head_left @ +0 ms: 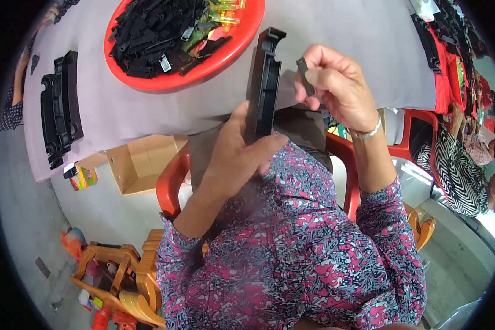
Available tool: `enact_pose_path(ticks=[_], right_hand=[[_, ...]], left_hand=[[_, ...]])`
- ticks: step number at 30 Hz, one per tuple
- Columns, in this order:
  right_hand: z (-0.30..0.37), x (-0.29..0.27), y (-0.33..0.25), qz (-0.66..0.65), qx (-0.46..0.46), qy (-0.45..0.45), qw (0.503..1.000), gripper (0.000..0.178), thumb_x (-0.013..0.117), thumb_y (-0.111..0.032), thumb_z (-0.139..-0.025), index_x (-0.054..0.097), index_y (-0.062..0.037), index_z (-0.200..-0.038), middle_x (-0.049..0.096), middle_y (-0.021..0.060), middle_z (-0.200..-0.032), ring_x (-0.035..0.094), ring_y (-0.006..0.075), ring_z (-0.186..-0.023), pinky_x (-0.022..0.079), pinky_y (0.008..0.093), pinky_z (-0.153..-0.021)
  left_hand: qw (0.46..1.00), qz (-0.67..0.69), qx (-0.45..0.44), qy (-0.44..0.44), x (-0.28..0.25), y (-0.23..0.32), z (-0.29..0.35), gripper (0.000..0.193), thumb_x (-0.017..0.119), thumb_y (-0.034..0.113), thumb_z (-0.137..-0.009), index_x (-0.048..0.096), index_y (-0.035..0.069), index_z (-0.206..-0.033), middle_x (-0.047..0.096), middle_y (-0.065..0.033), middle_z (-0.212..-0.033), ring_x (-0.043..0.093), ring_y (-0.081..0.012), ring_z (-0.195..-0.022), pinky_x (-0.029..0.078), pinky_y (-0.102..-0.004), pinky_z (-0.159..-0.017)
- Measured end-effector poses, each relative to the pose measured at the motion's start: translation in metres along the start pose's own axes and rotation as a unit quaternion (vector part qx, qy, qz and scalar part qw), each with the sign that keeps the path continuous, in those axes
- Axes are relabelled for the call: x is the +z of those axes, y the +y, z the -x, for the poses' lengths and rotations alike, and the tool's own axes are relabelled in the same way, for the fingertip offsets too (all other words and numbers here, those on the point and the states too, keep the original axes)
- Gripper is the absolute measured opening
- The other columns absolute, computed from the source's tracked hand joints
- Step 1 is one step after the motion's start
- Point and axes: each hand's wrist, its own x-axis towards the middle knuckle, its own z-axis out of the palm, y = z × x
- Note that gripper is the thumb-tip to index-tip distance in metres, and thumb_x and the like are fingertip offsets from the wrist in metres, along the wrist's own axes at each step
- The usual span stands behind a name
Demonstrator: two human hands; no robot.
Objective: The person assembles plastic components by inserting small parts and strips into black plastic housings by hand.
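My left hand (237,151) is closed round the lower end of a long black plastic housing (269,82), held tilted up over the table edge with its hollow side showing. Just right of it, my right hand (338,82) pinches a small dark grey strip (305,76) between thumb and fingers. The strip is apart from the housing. Beyond my hands stands a red basin (148,83) heaped with small black plastic parts (154,38). Some yellow clear pieces (224,14) lie at the basin's right side.
Black housings (61,107) lie on the grey-covered table (198,107) at the left. Below its edge is an open cardboard box (143,165). More black parts (426,41) and red material lie at the far right, where a person in a zebra-striped top (456,170) sits. Wooden furniture (121,264) stands lower left.
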Motion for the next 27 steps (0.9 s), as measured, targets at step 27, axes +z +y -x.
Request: enact_pose_path(ticks=[27], right_hand=[[0.048, 0.022, 0.051, -0.024, 0.064, 0.014, 0.998, 0.006, 0.053, -0.004, -0.091, 0.058, -0.0037, -0.094, 0.054, -0.0048, -0.066, 0.045, 0.0009, -0.051, 0.036, 0.0182, -0.045]], left_hand=[[0.996, -0.041, 0.074, 0.037, 0.002, -0.018, -0.017, 0.034, 0.073, 0.003, -0.082, 0.048, 0.003, -0.104, 0.063, -0.0039, -0.080, 0.054, -0.0064, -0.054, 0.043, -0.0212, -0.045]])
